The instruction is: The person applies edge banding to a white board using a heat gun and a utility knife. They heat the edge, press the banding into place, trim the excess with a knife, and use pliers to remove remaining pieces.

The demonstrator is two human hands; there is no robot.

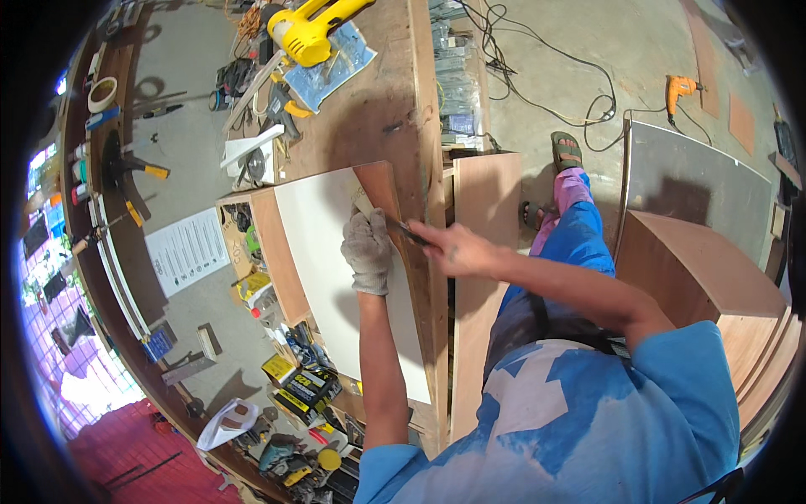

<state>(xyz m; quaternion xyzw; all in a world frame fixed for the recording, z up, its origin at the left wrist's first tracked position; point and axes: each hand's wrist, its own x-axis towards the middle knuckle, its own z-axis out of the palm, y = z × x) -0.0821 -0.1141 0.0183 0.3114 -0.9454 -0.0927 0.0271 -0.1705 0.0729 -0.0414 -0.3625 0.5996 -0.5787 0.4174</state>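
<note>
My left hand (367,250), in a grey work glove, is closed at the edge of a white-faced panel (327,244) lying on the workbench. From its fingers sticks a small pale flat piece (362,201), whose kind I cannot make out. My bare right hand (457,250) grips a slim dark-handled tool (409,233). Its tip points at the gloved fingers, and the blade end is too small to tell. Under both hands runs a reddish-brown wood strip (382,181) along the panel's right side.
A yellow power tool (306,38) lies on a blue packet (336,71) at the bench's far end. Boxes and tools (302,391) crowd the left. An orange drill (680,88) and black cables (537,92) lie on the floor, with wooden panels (697,260) at right.
</note>
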